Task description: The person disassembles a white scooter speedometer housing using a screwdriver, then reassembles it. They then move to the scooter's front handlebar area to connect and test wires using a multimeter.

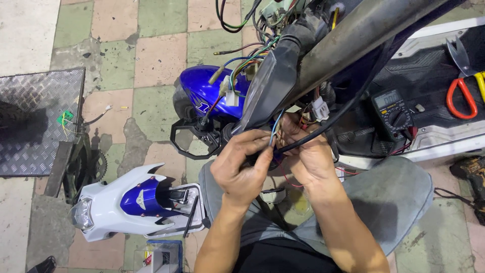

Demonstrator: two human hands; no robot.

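Pinched between the thumb and fingers of the left hand [241,164] is a thin bundle of wires [274,132] — pale blue among them — whose long axis runs up and slightly right from the fingertips into the underside of the dark scooter panel [270,86]. Right hand [308,154] sits just beside it, fingers curled closed around the same wires and a black cable [323,129] that sweeps up to the right. Above the grip hangs a white connector [320,108]. Right of it, the scooter's footboard [429,76] carries a multimeter [391,111] and orange-handled snips [462,83]. Lower left lies a white-and-blue fairing [131,205] on the tiled floor [156,30].
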